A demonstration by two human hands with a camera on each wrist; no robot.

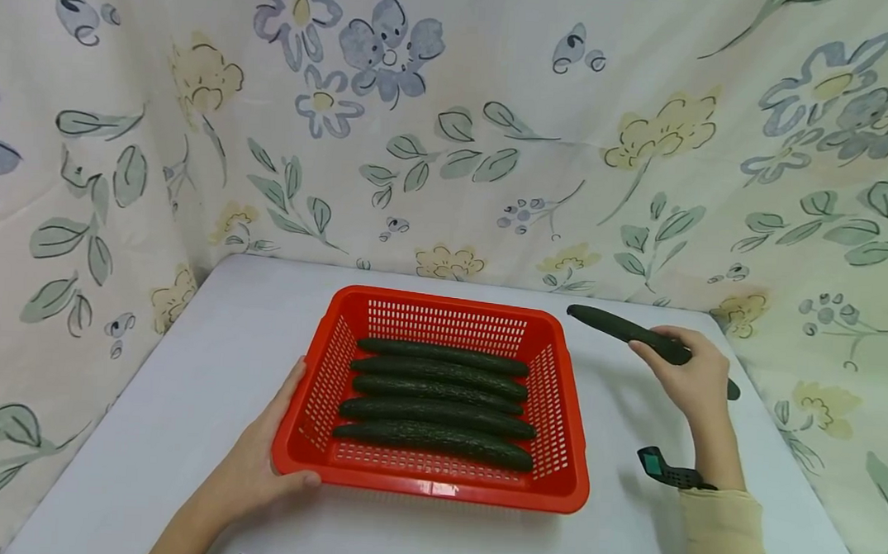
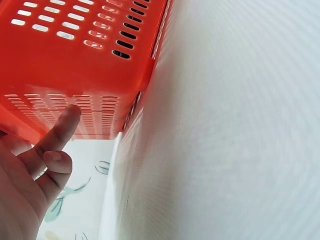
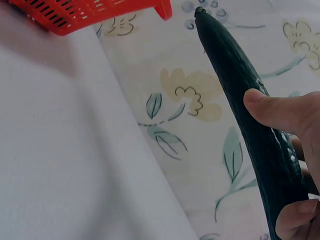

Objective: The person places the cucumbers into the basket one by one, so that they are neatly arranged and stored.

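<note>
My right hand (image 1: 689,370) grips a dark green cucumber (image 1: 613,324) above the table, to the right of a red plastic basket (image 1: 435,489). In the right wrist view the thumb (image 3: 265,105) presses along one side of that cucumber and the other fingers wrap behind it. Several more cucumbers (image 1: 438,411) lie side by side across the basket's floor. At the basket's near left corner, my left hand (image 1: 261,459) holds the rim, thumb at the front edge and fingers along the left side. One fingertip touches the slotted wall (image 2: 95,107) in the left wrist view.
A white-covered table (image 1: 225,342) lies under the basket. Floral cloth (image 1: 450,145) hangs behind the table and along both sides. A black band with a small green-faced device (image 1: 670,469) is on the right wrist.
</note>
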